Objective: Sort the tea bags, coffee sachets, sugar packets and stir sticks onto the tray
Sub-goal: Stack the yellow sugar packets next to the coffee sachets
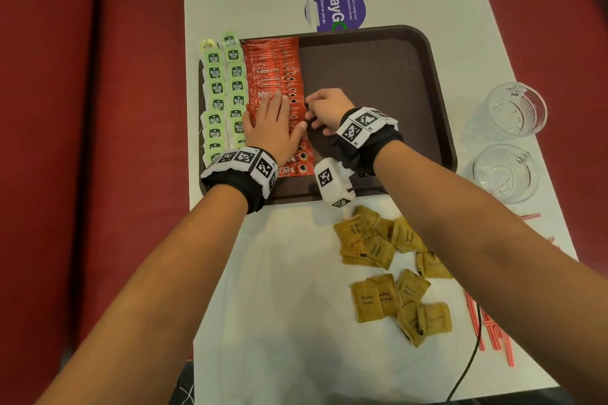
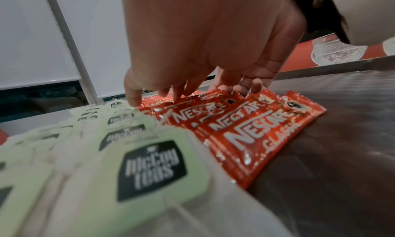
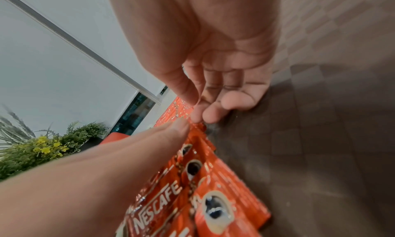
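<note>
A brown tray (image 1: 378, 82) holds two columns of green tea bags (image 1: 227, 92) at its left and a column of overlapping red coffee sachets (image 1: 269, 69) beside them. My left hand (image 1: 273, 128) lies flat on the sachets, fingers straight. My right hand (image 1: 324, 112) is at the row's right edge, where its thumb and curled fingertips (image 3: 197, 118) meet on the end of one sachet (image 3: 200, 127). Brown sugar packets (image 1: 378, 246) lie loose on the table near the tray's front edge. Red stir sticks (image 1: 490, 329) lie at the table's right edge.
Two cut-glass cups (image 1: 516, 108) (image 1: 506, 171) stand right of the tray. A purple round sticker (image 1: 335, 8) sits behind it. A black cable (image 1: 467, 368) runs off the front right. The tray's right half is bare, and red seating flanks the white table.
</note>
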{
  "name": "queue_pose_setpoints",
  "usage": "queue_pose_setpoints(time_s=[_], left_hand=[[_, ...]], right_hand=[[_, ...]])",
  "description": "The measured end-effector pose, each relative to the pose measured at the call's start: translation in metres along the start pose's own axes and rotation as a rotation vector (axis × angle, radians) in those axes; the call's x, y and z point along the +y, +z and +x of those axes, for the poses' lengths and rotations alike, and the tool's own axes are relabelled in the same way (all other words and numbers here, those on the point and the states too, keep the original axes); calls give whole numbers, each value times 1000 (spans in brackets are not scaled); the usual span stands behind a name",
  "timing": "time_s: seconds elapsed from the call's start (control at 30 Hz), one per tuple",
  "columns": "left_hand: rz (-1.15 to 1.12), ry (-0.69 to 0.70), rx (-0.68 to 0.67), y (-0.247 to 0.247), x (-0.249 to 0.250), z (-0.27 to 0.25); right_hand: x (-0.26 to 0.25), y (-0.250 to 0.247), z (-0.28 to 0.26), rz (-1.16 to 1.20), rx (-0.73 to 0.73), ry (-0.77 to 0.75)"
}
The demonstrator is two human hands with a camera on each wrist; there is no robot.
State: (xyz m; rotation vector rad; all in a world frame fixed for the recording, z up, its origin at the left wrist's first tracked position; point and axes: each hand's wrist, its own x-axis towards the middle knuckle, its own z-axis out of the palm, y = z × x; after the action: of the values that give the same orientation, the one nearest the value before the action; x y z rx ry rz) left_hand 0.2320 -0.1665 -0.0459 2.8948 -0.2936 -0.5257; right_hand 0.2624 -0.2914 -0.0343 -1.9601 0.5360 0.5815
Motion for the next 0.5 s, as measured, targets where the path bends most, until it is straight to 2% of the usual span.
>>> queue_pose_setpoints(time_s=[0.17, 0.33, 0.4, 0.5], left_hand=[[-27, 34, 37, -15, 4, -12], [-123, 145, 130, -25, 23, -59], [-188, 212, 53, -19, 33, -84], [-221, 252, -191, 2, 48, -118]], right_hand=[[4, -17, -20, 30, -31, -63], [31, -51, -76, 121, -80, -196], [53, -62, -100, 51, -127, -230], [87, -74, -130, -264, -226, -241]])
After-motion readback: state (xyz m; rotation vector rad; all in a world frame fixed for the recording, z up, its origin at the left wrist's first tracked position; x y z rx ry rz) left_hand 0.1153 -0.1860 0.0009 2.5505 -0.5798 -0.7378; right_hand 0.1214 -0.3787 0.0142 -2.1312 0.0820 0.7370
